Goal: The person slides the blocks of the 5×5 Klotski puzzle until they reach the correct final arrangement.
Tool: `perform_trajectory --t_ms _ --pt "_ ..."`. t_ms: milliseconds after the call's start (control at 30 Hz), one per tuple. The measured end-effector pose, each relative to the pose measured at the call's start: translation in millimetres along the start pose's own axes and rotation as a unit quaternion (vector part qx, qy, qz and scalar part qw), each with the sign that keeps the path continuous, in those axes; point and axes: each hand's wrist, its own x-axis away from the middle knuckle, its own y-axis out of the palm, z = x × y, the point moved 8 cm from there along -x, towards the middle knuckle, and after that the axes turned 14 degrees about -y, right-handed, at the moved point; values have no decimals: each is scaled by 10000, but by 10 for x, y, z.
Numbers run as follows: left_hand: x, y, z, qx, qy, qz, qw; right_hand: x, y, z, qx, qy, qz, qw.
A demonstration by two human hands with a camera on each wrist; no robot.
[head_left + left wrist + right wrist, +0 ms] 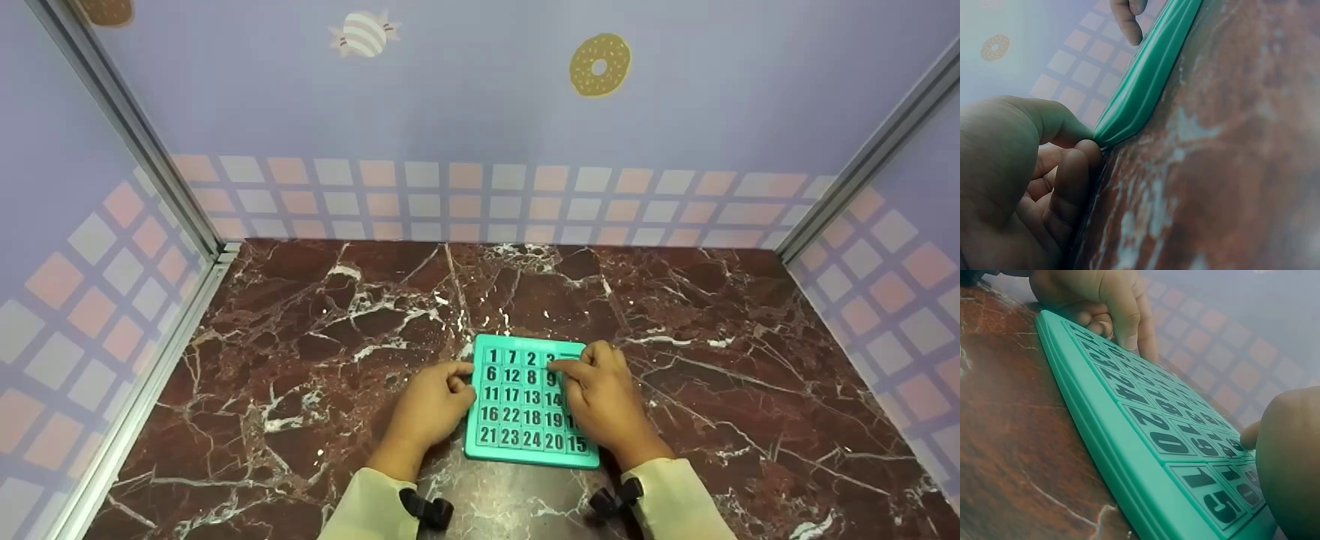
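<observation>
Left hand (431,401) is pinching number puzzle (532,406) by its left edge, right hand (604,396) is visibly gripping nothing, index resting nearest tile 9 (551,380), puzzle lying between them, long axis running toward table (337,352) back edge.

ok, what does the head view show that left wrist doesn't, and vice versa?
Head only: the number tile faces, both pale sleeves and the candy print on the back wall.

Left wrist only: the ridged side of the green number puzzle, seen edge-on.

Both: the puzzle itself, the left hand at its edge, the right hand (just fingers in the wrist view), the marbled table, checkered wall pattern and a doughnut print.
</observation>
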Motion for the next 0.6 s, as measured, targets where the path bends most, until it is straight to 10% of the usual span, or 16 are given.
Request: perform_trajectory --t_ms 600 --pt "-17 18 -22 -28 -110 28 9999 37 -150 103 -517 200 640 9964"
